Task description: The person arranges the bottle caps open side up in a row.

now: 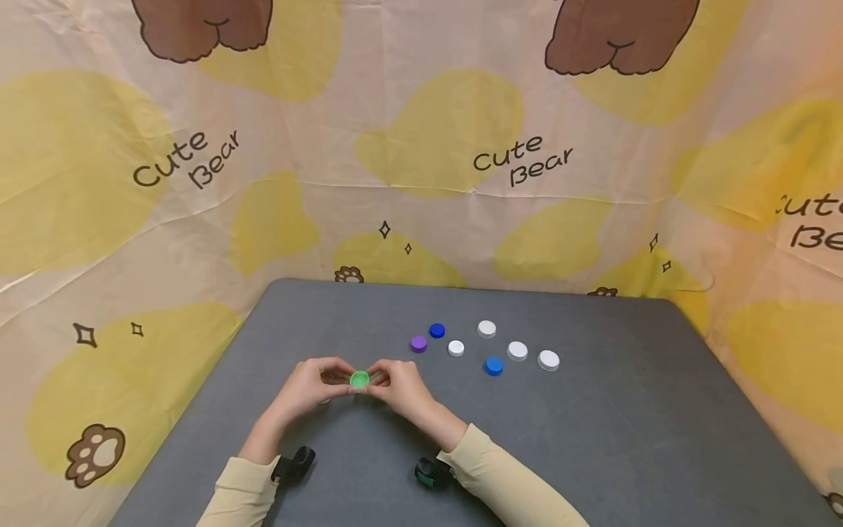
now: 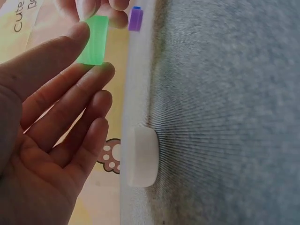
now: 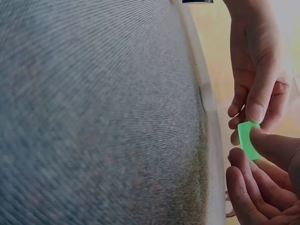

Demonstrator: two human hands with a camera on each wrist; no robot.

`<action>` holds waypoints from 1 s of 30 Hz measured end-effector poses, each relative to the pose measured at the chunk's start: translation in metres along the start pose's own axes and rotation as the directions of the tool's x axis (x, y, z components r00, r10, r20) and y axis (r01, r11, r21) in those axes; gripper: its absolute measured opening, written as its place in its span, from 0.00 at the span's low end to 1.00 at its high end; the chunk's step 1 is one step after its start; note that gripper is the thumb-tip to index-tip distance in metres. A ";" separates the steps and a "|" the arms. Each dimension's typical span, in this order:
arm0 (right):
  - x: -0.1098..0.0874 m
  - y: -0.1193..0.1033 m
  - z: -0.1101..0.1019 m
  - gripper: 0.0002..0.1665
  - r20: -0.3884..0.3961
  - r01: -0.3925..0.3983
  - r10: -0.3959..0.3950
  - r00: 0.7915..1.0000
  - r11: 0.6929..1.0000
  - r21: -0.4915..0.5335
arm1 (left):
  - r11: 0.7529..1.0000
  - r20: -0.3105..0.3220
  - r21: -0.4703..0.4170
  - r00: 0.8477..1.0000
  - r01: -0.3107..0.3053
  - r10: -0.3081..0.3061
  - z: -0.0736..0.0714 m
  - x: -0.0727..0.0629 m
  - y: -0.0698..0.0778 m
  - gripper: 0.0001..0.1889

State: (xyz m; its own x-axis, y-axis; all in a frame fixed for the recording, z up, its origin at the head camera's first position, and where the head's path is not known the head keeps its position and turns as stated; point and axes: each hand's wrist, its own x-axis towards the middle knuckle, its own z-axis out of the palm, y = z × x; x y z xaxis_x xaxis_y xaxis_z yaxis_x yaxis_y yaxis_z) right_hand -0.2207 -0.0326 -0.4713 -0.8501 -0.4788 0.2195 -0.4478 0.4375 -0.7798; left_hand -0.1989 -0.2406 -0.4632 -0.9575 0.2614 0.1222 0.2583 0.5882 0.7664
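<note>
A small round green bottle cap (image 1: 358, 380), its hollow side up, is held between both hands above the grey table (image 1: 593, 439). On its left side my left hand (image 1: 309, 388) pinches it between thumb and fingers. The right hand (image 1: 408, 391) pinches the opposite side, and the fingertips of the two hands nearly meet. Seen edge-on in the left wrist view, the green cap stands clear of the tabletop. Below my left hand a white cap (image 2: 145, 157) lies on the table, mostly hidden in the head view.
Beyond the hands lie a purple cap (image 1: 418, 344), a dark blue cap (image 1: 437, 331), a lighter blue cap (image 1: 494, 366) and several white caps (image 1: 516, 351). A patterned cloth (image 1: 421, 146) hangs around the table's far and side edges.
</note>
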 end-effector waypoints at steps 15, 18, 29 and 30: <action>-0.003 0.004 0.002 0.14 0.056 0.005 -0.002 0.998 0.998 -0.057 | 0.996 0.038 0.084 0.998 -0.043 0.040 0.007 -0.002 -0.001 0.11; -0.003 0.006 0.003 0.13 0.066 0.013 -0.008 0.998 0.997 -0.076 | 0.994 0.041 0.099 0.998 -0.052 0.048 0.008 -0.003 -0.002 0.11; -0.003 0.006 0.007 0.13 0.076 0.007 -0.001 0.997 0.997 -0.076 | 0.986 0.039 0.153 0.997 -0.070 0.065 0.007 -0.003 -0.003 0.12; -0.003 0.006 0.007 0.13 0.079 0.003 0.004 0.997 0.997 -0.078 | 0.985 0.042 0.158 0.997 -0.070 0.064 0.007 -0.003 -0.003 0.12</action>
State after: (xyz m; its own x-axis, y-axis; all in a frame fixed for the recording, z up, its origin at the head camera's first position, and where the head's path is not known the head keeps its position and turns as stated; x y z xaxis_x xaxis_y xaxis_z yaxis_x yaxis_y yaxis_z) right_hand -0.2193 -0.0342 -0.4810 -0.8270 -0.5361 0.1695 -0.4702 0.4941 -0.7313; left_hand -0.1962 -0.2378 -0.4707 -0.9328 0.3302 0.1446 0.3417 0.6822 0.6464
